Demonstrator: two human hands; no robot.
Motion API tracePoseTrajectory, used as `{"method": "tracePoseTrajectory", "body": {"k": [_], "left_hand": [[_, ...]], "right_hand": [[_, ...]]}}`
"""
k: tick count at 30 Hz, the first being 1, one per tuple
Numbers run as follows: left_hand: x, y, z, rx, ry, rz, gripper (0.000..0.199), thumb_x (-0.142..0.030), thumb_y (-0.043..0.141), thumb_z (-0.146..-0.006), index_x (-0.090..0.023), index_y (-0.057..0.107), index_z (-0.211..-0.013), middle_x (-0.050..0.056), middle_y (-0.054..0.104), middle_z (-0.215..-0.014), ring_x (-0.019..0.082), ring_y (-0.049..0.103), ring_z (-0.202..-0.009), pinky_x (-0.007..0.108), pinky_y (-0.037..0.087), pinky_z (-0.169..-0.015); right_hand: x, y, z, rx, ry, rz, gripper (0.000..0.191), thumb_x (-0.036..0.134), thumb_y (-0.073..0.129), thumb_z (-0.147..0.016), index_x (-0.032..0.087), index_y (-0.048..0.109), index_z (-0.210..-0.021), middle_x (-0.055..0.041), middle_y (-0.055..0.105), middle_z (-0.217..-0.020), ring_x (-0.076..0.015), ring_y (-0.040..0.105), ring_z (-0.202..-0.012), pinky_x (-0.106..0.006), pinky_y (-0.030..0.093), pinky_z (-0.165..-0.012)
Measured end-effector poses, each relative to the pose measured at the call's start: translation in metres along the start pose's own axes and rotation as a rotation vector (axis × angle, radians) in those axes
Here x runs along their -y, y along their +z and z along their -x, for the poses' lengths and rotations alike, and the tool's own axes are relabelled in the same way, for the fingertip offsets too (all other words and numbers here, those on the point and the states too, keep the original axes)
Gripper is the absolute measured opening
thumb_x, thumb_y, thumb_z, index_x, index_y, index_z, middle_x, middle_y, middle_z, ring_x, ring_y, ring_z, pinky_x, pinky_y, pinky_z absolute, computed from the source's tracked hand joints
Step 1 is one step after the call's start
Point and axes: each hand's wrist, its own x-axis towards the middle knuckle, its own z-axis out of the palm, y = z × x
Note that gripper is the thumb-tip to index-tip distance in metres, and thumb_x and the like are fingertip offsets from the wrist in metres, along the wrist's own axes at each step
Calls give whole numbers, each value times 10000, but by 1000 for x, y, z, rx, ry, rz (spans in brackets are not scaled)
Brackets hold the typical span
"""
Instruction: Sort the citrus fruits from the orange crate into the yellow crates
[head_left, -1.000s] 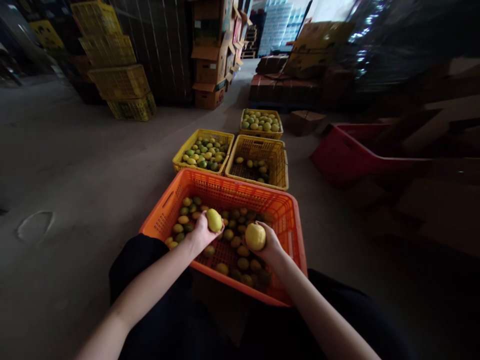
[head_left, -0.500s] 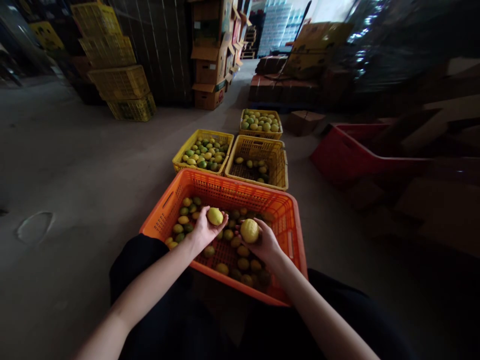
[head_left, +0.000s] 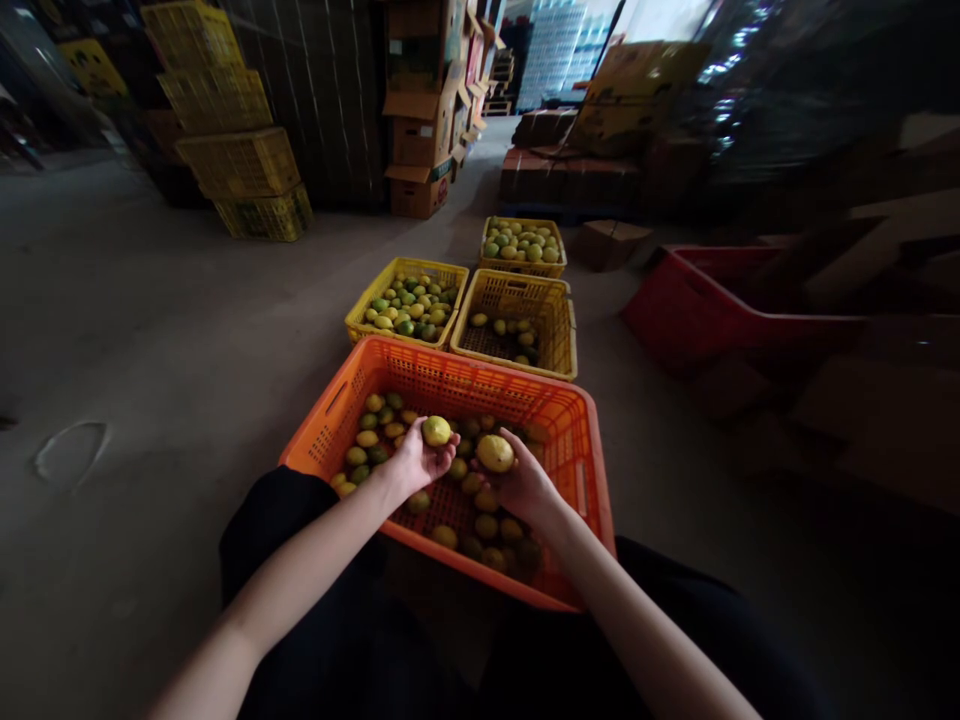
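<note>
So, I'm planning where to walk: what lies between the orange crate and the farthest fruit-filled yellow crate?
The head view shows a yellow crate holding only a few fruits between the orange crate and that far crate.

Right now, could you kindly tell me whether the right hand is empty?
No, the right hand holds a yellow lemon over the orange plastic crate.

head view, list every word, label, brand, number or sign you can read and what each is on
No text can be read.
Stacked cardboard boxes: a small pale label and some printing, too small and blurred.
Yellowish cartons in the background: faint printed marks, too dark and blurred.
Orange crate: no lettering seen.
</note>
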Motion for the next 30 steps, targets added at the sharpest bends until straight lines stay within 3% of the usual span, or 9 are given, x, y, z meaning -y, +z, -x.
{"method": "tracePoseTrajectory", "body": {"k": [8, 13, 19, 26, 30], "left_hand": [[2, 2, 1, -2, 21, -113, 388, -397, 327, -879, -104, 547, -751, 57, 576, -564, 92, 496, -401, 163, 387, -354], [9, 1, -3, 19, -40, -239, 466, -456, 258, -883, -109, 543, -759, 22, 506, -489, 92, 458, -388, 164, 364, -360], [19, 2, -10, 17, -34, -438, 493, -511, 194, -878, -155, 532, -828, -34, 405, -450, 93, 365, -358, 170, 269, -341], [21, 1, -16, -16, -11, -557, 517, -545, 162, -879, -168, 514, -890, -33, 417, -473, 99, 364, -386, 186, 263, -378], [20, -2, -19, 18, 3, -576, 625, -600, 86, -859, -161, 526, -924, -24, 427, -484, 108, 377, -404, 199, 289, -402]], "right_hand": [[-2, -8, -8, 67, -12, 22, 464, 492, 356, -870, 150, 589, -662, -93, 662, -568, -178, 619, -496, -245, 440, -463], [-3, -10, -11, 114, -3, -2, 450, 495, 368, -863, 154, 607, -694, -82, 649, -563, -169, 602, -510, -271, 475, -533], [-7, -8, -11, 192, -26, -34, 391, 473, 402, -857, 168, 567, -675, -19, 564, -469, -131, 505, -414, -252, 438, -450], [-6, -3, -6, 157, -40, 10, 401, 467, 387, -868, 161, 567, -681, -21, 577, -496, -118, 491, -406, -241, 425, -431], [-4, -3, -3, 158, -52, 45, 413, 473, 378, -871, 160, 566, -677, -29, 569, -487, -128, 507, -424, -247, 436, -458]]}}
